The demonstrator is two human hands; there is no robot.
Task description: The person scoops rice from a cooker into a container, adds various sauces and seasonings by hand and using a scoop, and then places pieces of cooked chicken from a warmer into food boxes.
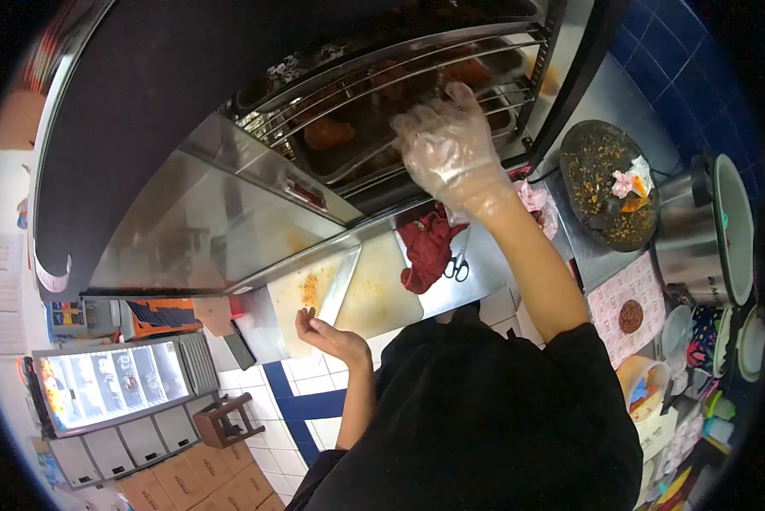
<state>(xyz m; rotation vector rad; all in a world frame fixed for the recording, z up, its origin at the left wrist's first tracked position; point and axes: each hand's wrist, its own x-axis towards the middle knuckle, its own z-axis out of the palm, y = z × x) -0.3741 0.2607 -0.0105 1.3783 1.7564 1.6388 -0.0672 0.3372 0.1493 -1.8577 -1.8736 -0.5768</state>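
My right hand (449,147), in a clear plastic glove, reaches into a lit food cabinet (350,211) with wire racks. It is at a dark metal tray (331,172) holding browned pieces of food, one of them (329,133) plain to see at the left. The fingertips point away from me, so what they grip, if anything, is hidden. Bare and slightly curled, my left hand (331,338) hovers by a pale cutting board (382,281) with nothing visible in it. Orange crumbs (309,289) lie near its fingers.
A red cloth (428,249) and black-handled scissors (457,268) lie below the cabinet. A glass panel (229,217) spans its left side. To the right are a crumb-covered dark plate (606,185), a large steel cooker (695,236) and a patty (631,316) on printed paper. A stool (226,421) stands lower left.
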